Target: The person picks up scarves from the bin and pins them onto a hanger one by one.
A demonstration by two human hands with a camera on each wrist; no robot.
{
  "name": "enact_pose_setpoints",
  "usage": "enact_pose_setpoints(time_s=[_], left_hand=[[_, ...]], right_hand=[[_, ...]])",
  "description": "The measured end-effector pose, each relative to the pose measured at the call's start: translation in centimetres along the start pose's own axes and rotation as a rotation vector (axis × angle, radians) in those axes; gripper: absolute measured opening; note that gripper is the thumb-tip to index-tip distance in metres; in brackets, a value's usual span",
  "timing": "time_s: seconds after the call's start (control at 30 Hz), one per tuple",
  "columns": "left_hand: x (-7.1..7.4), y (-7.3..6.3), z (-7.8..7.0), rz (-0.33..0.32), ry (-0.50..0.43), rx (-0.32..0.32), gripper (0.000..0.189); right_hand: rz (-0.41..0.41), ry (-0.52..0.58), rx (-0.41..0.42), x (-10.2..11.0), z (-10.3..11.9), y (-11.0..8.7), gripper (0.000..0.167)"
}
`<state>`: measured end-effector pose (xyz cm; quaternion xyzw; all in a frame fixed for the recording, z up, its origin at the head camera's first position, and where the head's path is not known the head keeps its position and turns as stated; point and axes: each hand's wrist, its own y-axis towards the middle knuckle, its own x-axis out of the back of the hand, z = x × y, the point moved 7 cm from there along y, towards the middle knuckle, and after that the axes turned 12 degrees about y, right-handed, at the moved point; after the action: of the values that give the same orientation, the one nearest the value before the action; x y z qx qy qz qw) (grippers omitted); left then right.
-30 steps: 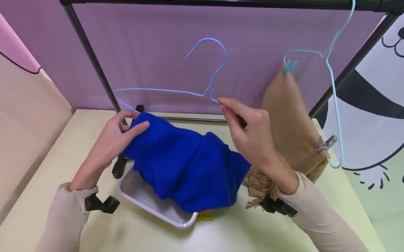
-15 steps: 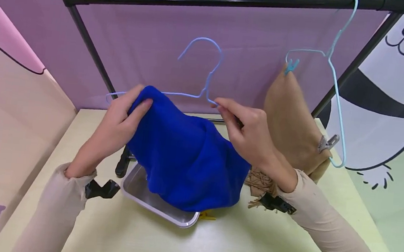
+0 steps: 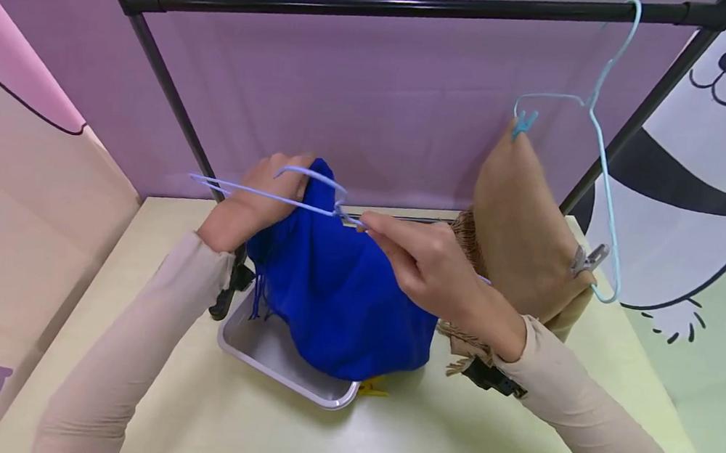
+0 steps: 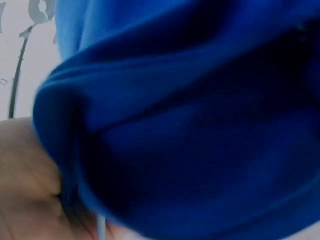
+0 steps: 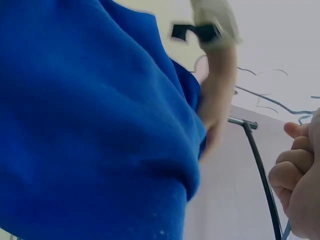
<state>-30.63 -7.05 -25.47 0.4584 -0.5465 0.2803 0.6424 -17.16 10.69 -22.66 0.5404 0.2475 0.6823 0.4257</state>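
A blue scarf (image 3: 355,306) with fringe at its left edge hangs in front of me over the grey tray. My left hand (image 3: 248,212) grips its upper left part; the fingertips are hidden by the cloth and wrist. Between thumb and fingers, my right hand (image 3: 428,265) pinches a lilac wire hanger (image 3: 312,208), whose tilted hook and left arm cross in front of the scarf and left hand. In the left wrist view, folds of the blue scarf (image 4: 190,125) fill most of the picture. The right wrist view shows my curled right-hand fingers (image 5: 295,167).
A black rack's bar (image 3: 384,6) spans the back. From its right end hangs a light-blue hanger (image 3: 601,144) with a brown scarf (image 3: 521,220) clipped on. The metal tray (image 3: 283,375) stands below, beside a yellow clip (image 3: 374,388) on the table (image 3: 421,443).
My left hand has lifted the scarf's upper left edge and turned to the right behind the hanger's arm. The lilac hanger has tipped over, its hook dropping lower and leftward.
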Motion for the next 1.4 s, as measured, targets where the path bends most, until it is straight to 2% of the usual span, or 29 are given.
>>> enact_pose_setpoints(time_s=[0.07,0.17,0.33,0.47,0.57,0.63,0.7,0.8,0.87,0.93,1.03,1.13,1.23,1.33,1.4], left_hand=[[-0.6,1.3,-0.1,0.058,0.019,-0.029,0.016],[-1.2,3.0,-0.6,0.120,0.034,-0.067,0.017],[-1.6,4.8,0.1,0.161,0.101,-0.047,0.020],[-1.2,5.4,1.6,0.140,0.168,-0.014,0.020],[-1.0,5.5,3.2,0.112,0.217,0.040,0.023],[-1.1,5.3,4.0,0.105,0.228,0.067,0.023],[-1.5,5.1,4.4,0.111,0.219,0.067,0.019],[-2.3,4.3,3.9,0.114,0.176,0.015,0.014],[-2.6,3.7,3.2,0.124,0.147,-0.023,0.018],[-2.7,3.1,2.3,0.123,0.105,-0.063,0.023],[-1.8,1.6,0.7,0.111,0.013,-0.102,0.022],[-0.2,-0.6,-1.1,0.058,-0.074,-0.132,0.019],[1.3,-3.0,-2.5,-0.064,-0.140,-0.176,0.017],[2.8,-5.7,-3.2,-0.269,-0.178,-0.200,0.015],[3.5,-7.7,-3.0,-0.407,-0.208,-0.165,0.011]], right_hand=[[0.026,-0.005,0.029,-0.5,0.4,-0.3,0.022],[0.062,-0.038,0.079,-1.1,1.3,-0.7,0.033],[0.124,-0.088,0.116,-1.9,2.6,-0.9,0.033],[0.155,-0.088,0.126,-2.3,3.4,-0.9,0.031],[0.185,-0.066,0.125,-2.7,3.8,-0.8,0.030],[0.185,-0.014,0.087,-2.8,3.7,-0.7,0.025],[0.150,0.044,-0.009,-2.5,3.1,-0.3,0.021],[0.024,0.157,-0.225,-1.4,1.1,0.2,0.020],[-0.056,0.214,-0.373,-0.6,-0.3,0.2,0.020],[-0.101,0.265,-0.481,-0.2,-1.4,0.0,0.021],[-0.118,0.310,-0.557,0.2,-2.3,-0.5,0.022],[-0.132,0.323,-0.566,0.7,-2.4,-0.7,0.022],[-0.153,0.313,-0.553,1.4,-2.4,-0.7,0.022],[-0.170,0.301,-0.538,1.9,-2.3,-0.5,0.022],[-0.176,0.297,-0.535,2.2,-2.3,-0.5,0.023]])
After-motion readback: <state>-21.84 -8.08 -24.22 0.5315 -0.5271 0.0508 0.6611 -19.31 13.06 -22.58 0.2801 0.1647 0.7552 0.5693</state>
